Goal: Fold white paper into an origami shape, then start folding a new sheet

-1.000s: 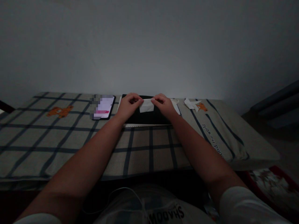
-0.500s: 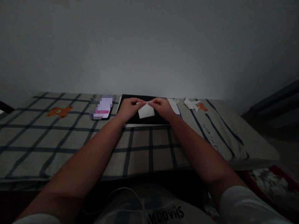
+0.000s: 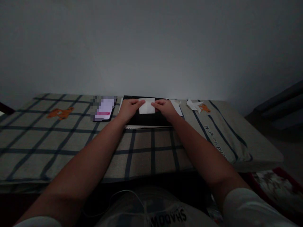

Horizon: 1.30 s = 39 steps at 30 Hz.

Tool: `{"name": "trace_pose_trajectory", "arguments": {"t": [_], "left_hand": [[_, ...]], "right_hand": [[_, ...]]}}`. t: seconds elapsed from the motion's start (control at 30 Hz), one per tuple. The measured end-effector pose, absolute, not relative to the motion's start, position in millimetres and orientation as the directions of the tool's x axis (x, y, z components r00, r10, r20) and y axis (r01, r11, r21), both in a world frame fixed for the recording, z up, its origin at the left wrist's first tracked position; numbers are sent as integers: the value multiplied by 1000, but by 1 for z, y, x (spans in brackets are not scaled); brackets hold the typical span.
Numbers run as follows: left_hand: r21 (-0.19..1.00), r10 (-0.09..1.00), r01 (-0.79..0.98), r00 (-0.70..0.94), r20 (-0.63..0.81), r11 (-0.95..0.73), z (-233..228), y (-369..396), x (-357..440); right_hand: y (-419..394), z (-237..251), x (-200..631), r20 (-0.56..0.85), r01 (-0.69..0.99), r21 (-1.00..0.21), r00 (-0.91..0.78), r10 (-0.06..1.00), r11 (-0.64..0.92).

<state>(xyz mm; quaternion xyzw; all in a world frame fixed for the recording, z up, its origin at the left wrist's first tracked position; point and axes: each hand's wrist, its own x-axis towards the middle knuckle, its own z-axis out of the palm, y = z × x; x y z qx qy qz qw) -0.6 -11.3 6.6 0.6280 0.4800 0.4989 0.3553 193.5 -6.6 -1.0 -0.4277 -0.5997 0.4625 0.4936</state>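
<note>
A small white piece of paper (image 3: 147,106) is held over a black book or pad (image 3: 148,119) lying on the checked cloth. My left hand (image 3: 129,108) pinches its left edge and my right hand (image 3: 165,108) pinches its right edge. The paper faces me as a flat, roughly square sheet. Both forearms reach straight out over the cloth from the bottom of the view.
A lit phone (image 3: 104,108) lies left of the black pad. White paper sheets (image 3: 177,107) and small folded paper pieces (image 3: 195,105) lie to the right. The checked cloth (image 3: 71,142) with orange bear patches covers a low surface against a plain wall. A patterned rug (image 3: 276,186) shows at bottom right.
The paper has turned from a folded piece hanging below my fingers to a flat square held up between both hands, slightly farther from me.
</note>
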Motion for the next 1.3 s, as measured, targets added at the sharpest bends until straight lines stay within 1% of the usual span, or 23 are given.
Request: {"name": "trace_pose_trajectory", "arguments": {"t": [0.07,0.13,0.2,0.27,0.33,0.43,0.5,0.57,0.67,0.8,0.9,0.97,1.07,1.13,1.23,1.3], "left_hand": [[951,970,191,71,234,-243,7,-11,1],[975,977,115,123,176,-190,6,-11,2],[988,974,68,189,126,-141,5,-10,3],[992,968,61,230,96,-113,5,-9,3],[990,969,81,227,94,-115,5,-8,2],[982,977,97,156,143,-159,5,-8,1],[981,980,91,123,159,-171,5,-7,1],[986,983,73,118,137,-147,5,-7,1],[997,985,36,161,62,-69,6,-8,3],[1000,974,0,227,-14,14,7,-8,4],[1000,982,-10,191,-2,4,7,-8,4],[1000,983,1,181,11,-12,6,-7,3],[998,978,60,208,21,-34,4,-6,4],[994,978,88,202,50,-69,3,-7,6],[989,982,58,139,128,-137,3,-9,8],[980,981,74,82,176,-182,5,-11,8]], "right_hand": [[-5,-2,196,226,127,-962,-117,967,240],[-2,-4,199,241,160,-955,-71,968,249],[1,-6,201,230,162,-959,-29,973,231],[3,-7,201,214,124,-970,10,977,211],[3,-6,199,188,49,-981,30,982,186],[-1,-2,195,113,-54,-992,-19,993,112],[-3,1,193,65,-49,-997,-55,996,63],[-4,2,193,53,-5,-999,-51,997,52],[-3,1,195,77,40,-996,-18,997,78],[1,-2,197,93,-3,-996,17,996,93],[1,-1,196,70,-63,-996,-19,997,68],[0,0,195,59,-73,-996,-31,998,57],[-1,1,194,51,-54,-997,0,999,51],[-1,2,195,43,-32,-999,-15,999,42],[-2,1,195,32,16,-999,-74,997,33],[-3,1,194,21,45,-999,-106,994,26]]}}
